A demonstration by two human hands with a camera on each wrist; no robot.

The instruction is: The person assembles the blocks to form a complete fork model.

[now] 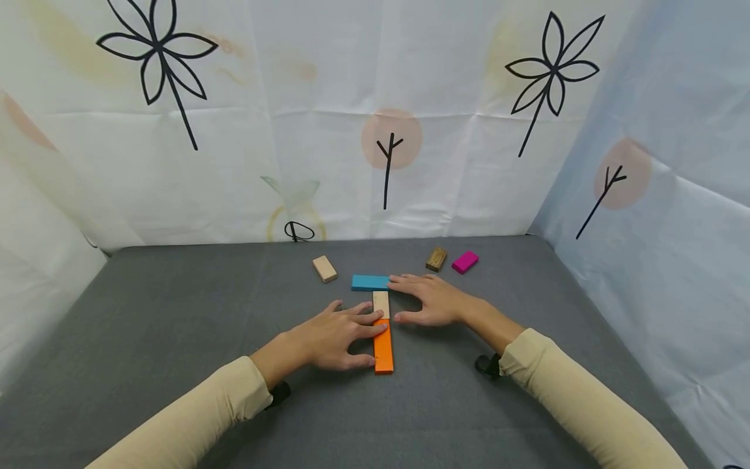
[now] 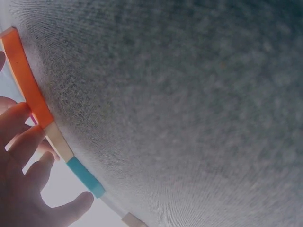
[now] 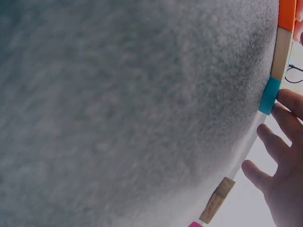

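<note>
An orange block [image 1: 383, 355] and a pale wooden block [image 1: 381, 303] lie end to end in a line on the grey table. Across the far end of that line lies a blue block [image 1: 366, 283], turned sideways. My left hand [image 1: 334, 337] has its fingers spread, with fingertips on the line around the seam of orange and pale wood and the thumb by the orange side. My right hand [image 1: 436, 303] stretches its fingertips to the right end of the blue block, seen as teal [image 3: 269, 96] in the right wrist view; its thumb points toward the pale block.
Another pale wooden block [image 1: 324, 268] lies at the back left of the blue one. At the back right are a brown block [image 1: 436, 258] and a magenta block [image 1: 465, 262]. White cloth walls [image 1: 328, 130] with plant drawings border the grey table [image 1: 176, 312].
</note>
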